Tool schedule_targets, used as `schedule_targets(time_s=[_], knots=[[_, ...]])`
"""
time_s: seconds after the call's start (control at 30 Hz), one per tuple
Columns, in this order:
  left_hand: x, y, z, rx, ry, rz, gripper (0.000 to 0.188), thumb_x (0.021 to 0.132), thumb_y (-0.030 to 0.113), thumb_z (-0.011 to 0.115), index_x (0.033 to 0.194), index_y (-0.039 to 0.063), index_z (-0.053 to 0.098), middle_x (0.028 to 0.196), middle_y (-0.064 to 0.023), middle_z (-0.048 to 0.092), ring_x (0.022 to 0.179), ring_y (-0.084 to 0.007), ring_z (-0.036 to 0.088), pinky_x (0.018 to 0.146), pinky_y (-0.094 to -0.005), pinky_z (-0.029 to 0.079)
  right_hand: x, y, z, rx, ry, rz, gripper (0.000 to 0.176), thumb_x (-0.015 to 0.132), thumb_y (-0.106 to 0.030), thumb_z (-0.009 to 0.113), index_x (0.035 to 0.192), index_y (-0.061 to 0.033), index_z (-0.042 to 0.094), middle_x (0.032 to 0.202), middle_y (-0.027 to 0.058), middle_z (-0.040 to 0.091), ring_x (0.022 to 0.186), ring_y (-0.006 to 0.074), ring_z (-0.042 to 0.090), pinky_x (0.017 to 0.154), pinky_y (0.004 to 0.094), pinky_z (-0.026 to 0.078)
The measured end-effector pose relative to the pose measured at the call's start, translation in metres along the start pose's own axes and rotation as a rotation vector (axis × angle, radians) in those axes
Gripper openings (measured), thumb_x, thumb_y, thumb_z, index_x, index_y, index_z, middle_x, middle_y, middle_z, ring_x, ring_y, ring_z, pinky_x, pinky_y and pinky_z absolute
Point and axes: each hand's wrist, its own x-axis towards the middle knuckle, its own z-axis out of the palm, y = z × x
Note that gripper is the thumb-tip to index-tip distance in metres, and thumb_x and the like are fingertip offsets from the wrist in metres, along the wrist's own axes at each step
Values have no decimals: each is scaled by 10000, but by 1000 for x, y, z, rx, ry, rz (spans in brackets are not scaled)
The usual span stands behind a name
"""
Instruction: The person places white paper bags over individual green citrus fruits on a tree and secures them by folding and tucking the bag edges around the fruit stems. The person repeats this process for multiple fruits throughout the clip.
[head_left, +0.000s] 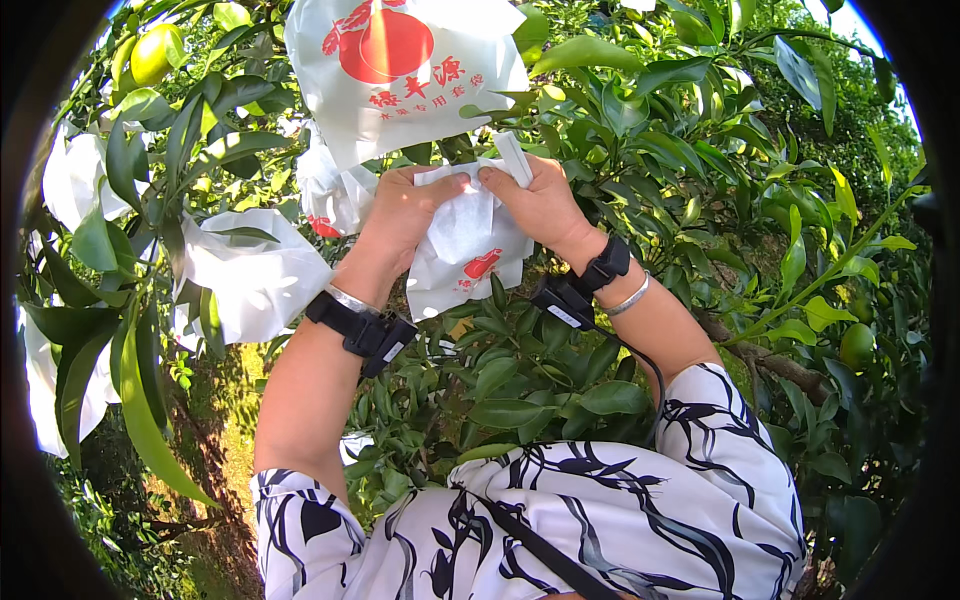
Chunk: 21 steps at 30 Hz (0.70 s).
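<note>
A white fruit bag (469, 247) with a red fruit print hangs between my two hands, its gathered top pinched in both. My left hand (409, 206) grips the top's left part between thumb and fingers. My right hand (544, 199) holds the top's right part, where a folded white strip (513, 159) stands up past the thumb. Both thumbs point inward, a small gap apart. Whatever the bag contains is hidden. Just above my hands, a larger-looking white bag (405, 90) with red print hangs close to the camera.
More white bags hang at the left, one beside my left forearm (251, 270) and another behind my left hand (334, 184). Leafy branches surround my arms. Bare green fruits show at the upper left (156, 54) and far right (856, 346). A thick branch (780, 367) passes right of my right elbow.
</note>
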Motion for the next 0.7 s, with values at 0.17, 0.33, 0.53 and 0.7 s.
schedule_targets(time_s=[0.17,0.33,0.53,0.7], knots=[[2,-7,4,66,40,90,252,790,95,662,946,-97,613,842,-121,657,676,-154,633,586,-278,497,-3,2,-2,-178,17,-251,176,817,-164,632,875,2,626,718,53,613,650,113,555,612,288,459],[-4,-4,7,97,111,61,289,771,86,675,965,-108,586,784,-110,640,640,-123,590,558,-259,463,-1,-6,-8,-23,-1,12,194,769,-156,676,890,-13,631,812,87,620,696,165,582,662,294,467],[-5,-2,8,113,115,85,280,765,99,680,936,-107,596,755,-92,634,620,-116,576,551,-253,450,0,-30,-17,-551,226,-737,270,754,-156,665,980,-20,605,932,135,611,840,281,585,727,347,467],[-6,-3,8,178,135,74,277,761,114,687,916,-101,607,750,-82,631,605,-109,553,553,-259,438,18,-31,-14,-382,-56,-97,308,756,-206,659,991,-16,603,955,138,629,844,262,594,741,328,473]])
